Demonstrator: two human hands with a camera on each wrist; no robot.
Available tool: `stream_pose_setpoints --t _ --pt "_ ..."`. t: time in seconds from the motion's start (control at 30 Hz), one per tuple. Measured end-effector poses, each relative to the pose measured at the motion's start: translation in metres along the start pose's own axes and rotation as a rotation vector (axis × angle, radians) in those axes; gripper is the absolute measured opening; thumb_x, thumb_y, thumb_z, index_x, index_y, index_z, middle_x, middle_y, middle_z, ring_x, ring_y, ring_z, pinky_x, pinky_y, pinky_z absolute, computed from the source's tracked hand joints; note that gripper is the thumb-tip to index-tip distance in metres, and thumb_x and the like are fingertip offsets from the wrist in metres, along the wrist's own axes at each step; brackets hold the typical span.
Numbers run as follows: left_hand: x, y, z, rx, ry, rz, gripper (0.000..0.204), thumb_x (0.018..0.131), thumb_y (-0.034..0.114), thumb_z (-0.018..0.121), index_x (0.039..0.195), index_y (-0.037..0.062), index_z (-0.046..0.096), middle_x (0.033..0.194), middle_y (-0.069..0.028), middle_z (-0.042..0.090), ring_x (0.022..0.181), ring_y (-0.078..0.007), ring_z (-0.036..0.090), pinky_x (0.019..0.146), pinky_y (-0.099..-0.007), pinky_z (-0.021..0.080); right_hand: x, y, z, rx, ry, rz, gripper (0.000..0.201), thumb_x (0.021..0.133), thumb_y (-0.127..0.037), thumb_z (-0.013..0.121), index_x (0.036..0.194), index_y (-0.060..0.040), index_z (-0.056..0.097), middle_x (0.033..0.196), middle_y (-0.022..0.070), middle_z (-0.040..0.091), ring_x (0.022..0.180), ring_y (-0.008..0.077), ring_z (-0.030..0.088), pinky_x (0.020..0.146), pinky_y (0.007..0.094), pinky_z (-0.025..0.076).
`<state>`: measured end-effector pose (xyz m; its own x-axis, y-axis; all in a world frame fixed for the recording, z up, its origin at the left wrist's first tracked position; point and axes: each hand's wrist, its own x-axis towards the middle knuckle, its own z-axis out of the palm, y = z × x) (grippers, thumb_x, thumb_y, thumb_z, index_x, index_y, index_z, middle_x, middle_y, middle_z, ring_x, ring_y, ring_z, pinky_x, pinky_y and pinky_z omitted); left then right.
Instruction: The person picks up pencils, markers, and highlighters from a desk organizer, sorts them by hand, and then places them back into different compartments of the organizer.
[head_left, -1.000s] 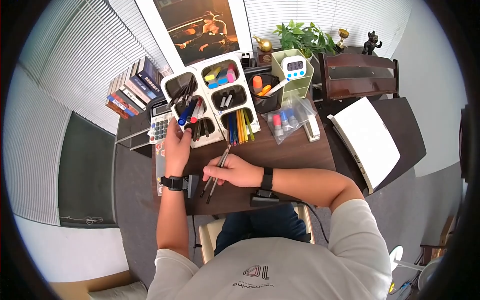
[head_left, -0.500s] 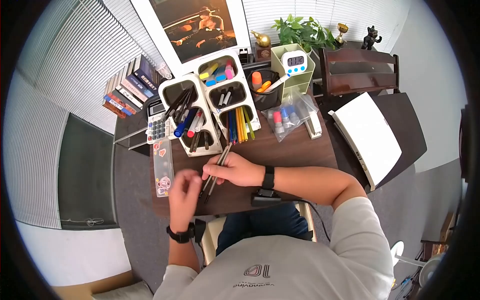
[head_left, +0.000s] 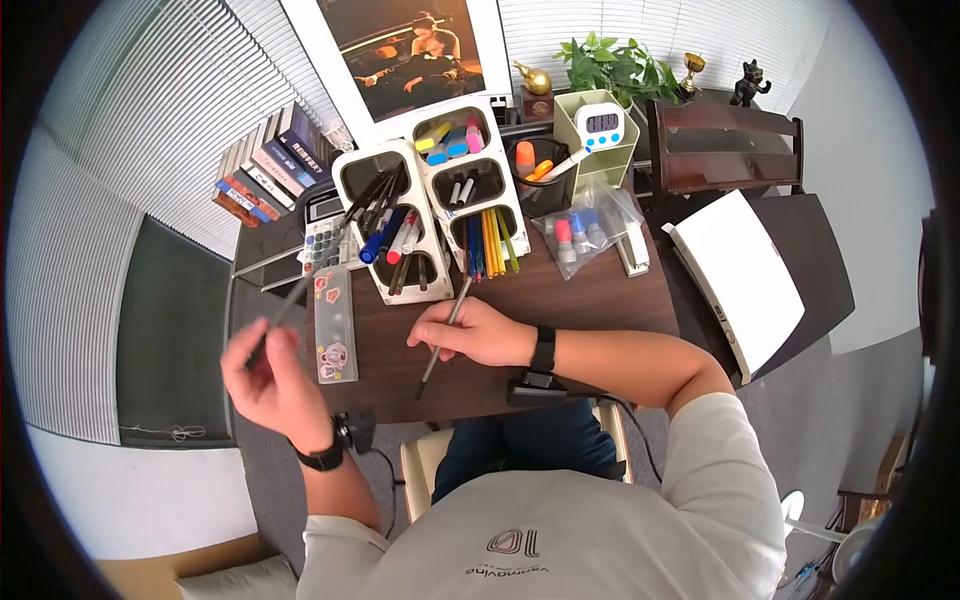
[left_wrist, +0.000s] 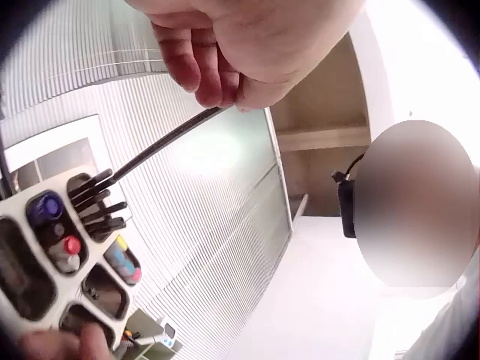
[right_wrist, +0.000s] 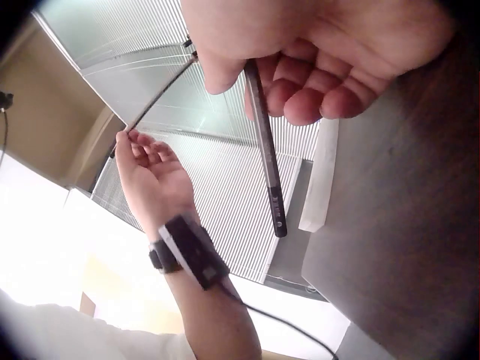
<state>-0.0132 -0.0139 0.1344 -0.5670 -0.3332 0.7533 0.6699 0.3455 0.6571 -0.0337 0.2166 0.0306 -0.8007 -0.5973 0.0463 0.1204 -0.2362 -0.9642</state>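
Observation:
My left hand (head_left: 275, 385) is raised at the left, past the table's edge, pinching a dark pencil (left_wrist: 165, 142) whose far end points up toward the organizers. Over the table's front, my right hand (head_left: 478, 335) grips another dark pencil (right_wrist: 264, 150) between thumb and fingers; its printed end slants down toward me. Beyond the hands stands a white desk organizer (head_left: 418, 297) with dark pencils (head_left: 372, 200), a blue marker (head_left: 372, 248) and red and white markers (head_left: 402, 238). A second white organizer (head_left: 508, 195) beside it holds highlighters (head_left: 450, 143) and coloured pencils (head_left: 490, 245).
A clear stickered case (head_left: 335, 330) lies along the table's left edge, in front of a calculator (head_left: 325, 240). To the right are a black mesh cup (head_left: 545, 200), a bag of small bottles (head_left: 585, 235) and a stapler (head_left: 633, 250). Books (head_left: 285, 165) stand at the back left.
My left hand has come from the left organizer back to my right hand, then swung out left with one pencil. The right hand, earlier with two pencils, now has one.

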Motion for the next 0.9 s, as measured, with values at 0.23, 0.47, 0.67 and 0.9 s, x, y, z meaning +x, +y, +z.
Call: stream_pose_setpoints --t 0.23,0.47,0.67,0.9 --pt "0.042 -0.01 0.062 0.136 -0.203 0.036 0.018 0.095 0.003 0.072 0.113 -0.0012 0.071 0.095 -0.0031 0.07 0.08 -0.0059 0.062 0.071 -0.02 0.05 -0.001 -0.002 -0.001 -0.016 -0.004 -0.004 0.033 0.108 -0.032 0.057 0.115 -0.0034 0.072 0.092 -0.0009 0.065 0.078 0.0063 0.057 0.073 0.0236 0.051" --pt "0.026 -0.019 0.071 0.201 -0.276 -0.054 0.027 0.093 0.001 0.069 0.12 0.0018 0.069 0.095 -0.0019 0.068 0.078 -0.006 0.057 0.068 -0.0235 0.048 -0.003 -0.006 0.001 0.004 0.02 -0.014 0.036 0.107 -0.036 0.058 0.111 -0.0036 0.072 0.087 -0.002 0.065 0.073 0.0058 0.055 0.068 0.0239 0.049" --pt "-0.058 -0.02 0.016 0.206 -0.647 -0.4 0.01 0.099 0.007 0.065 0.105 -0.0014 0.066 0.093 -0.0048 0.066 0.078 -0.008 0.056 0.07 -0.0261 0.048 -0.002 -0.003 -0.002 0.005 0.011 0.006 0.034 0.108 -0.032 0.058 0.114 -0.0025 0.072 0.092 -0.0006 0.066 0.078 0.0058 0.057 0.073 0.0235 0.051" --pt "-0.098 -0.009 -0.024 0.033 -0.666 -0.785 0.011 0.1 0.008 0.066 0.102 -0.0023 0.069 0.086 -0.0036 0.067 0.075 -0.0065 0.058 0.068 -0.0228 0.049 -0.002 -0.002 0.002 0.038 0.033 -0.039 0.03 0.105 -0.03 0.064 0.112 -0.0021 0.072 0.087 -0.0009 0.066 0.072 0.0061 0.056 0.066 0.0233 0.049"
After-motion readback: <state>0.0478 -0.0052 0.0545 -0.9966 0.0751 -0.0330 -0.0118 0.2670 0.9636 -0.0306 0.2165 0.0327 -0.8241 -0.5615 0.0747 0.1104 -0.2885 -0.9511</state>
